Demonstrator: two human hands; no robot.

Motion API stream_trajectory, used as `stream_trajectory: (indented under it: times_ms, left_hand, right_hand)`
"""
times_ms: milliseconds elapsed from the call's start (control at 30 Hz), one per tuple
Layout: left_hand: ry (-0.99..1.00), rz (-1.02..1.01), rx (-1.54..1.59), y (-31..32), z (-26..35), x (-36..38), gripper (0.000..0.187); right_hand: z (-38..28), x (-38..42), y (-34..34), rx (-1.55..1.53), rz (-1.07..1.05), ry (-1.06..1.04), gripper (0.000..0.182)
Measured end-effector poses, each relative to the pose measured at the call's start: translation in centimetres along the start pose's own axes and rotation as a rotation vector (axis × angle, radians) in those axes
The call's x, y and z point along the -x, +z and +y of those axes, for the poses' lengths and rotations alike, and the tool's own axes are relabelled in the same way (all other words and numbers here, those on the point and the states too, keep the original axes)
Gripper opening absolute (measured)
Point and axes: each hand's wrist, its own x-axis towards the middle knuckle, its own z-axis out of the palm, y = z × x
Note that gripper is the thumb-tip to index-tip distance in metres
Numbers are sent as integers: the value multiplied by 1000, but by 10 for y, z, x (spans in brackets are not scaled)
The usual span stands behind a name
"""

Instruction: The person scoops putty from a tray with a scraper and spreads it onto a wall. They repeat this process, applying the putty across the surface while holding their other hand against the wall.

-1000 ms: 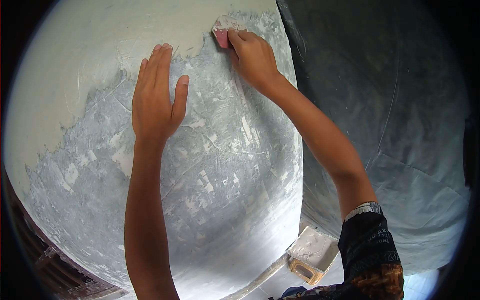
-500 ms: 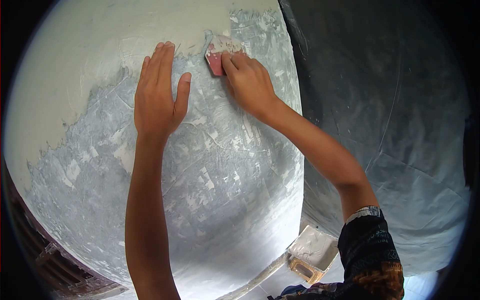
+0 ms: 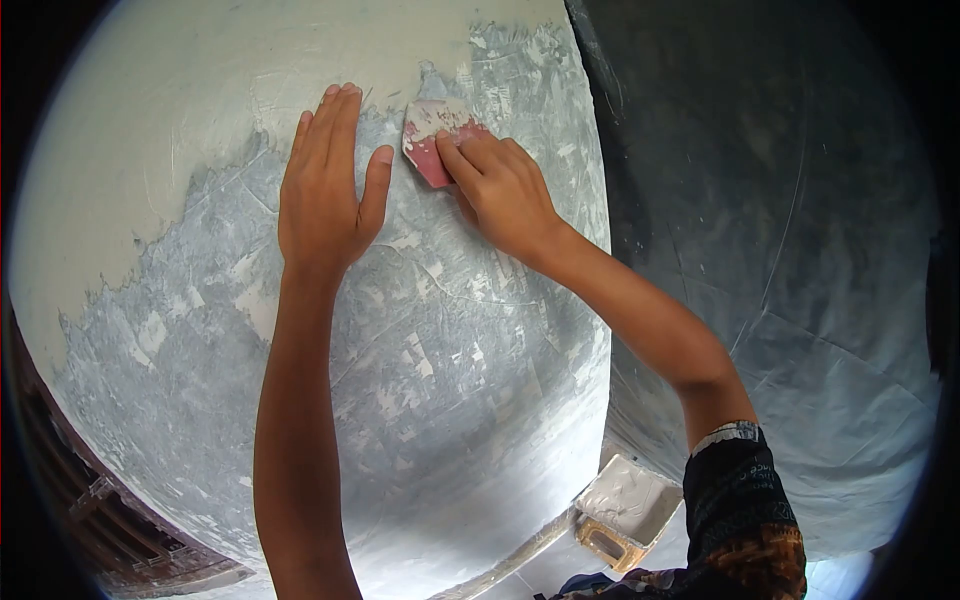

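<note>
A large pale surface (image 3: 450,340) fills the left and middle, grey and patchy below, with a smoother cream coating across its top left. My left hand (image 3: 330,190) lies flat against it with fingers stretched upward and the thumb apart, holding nothing. To its right, my right hand (image 3: 500,190) grips a red scraper (image 3: 430,160) whose upper part is smeared with cream material. The scraper is at the surface, just below the ragged edge of the cream coating. My fingers cover its right side.
At the lower right, a white tray (image 3: 675,512) holds pale paste, with a yellowish handled item (image 3: 608,543) against its near side. Dark sheeting (image 3: 780,250) hangs along the right. A dark slatted structure (image 3: 110,530) shows at the lower left.
The scraper in my right hand has moved down and slightly left over the surface. My left hand keeps its pose, and the view has shifted slightly.
</note>
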Motion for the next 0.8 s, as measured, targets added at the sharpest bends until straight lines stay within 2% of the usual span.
stream_trajectory:
  times_ms: [167,233,367,500,633,800]
  left_hand:
    - [-4,-7,3,0,0,-1,50]
    - [18,28,-29,-1,-1,-2,51]
    - [19,41,-25,0,0,-2,51]
    - [23,42,-8,-1,0,-3,50]
    - [16,34,-31,1,0,-2,51]
    - [10,18,-26,1,-1,-1,50]
  right_hand:
    - [20,-42,-8,-50,144,25,50]
    - [33,-57,-2,82,128,37,46]
    - [21,-26,19,101,105,3,47]
    - [-2,-4,-7,-71,21,4,48]
    - [46,-60,0,46,212,69,34]
    - [82,-90,17,153,160,45,29]
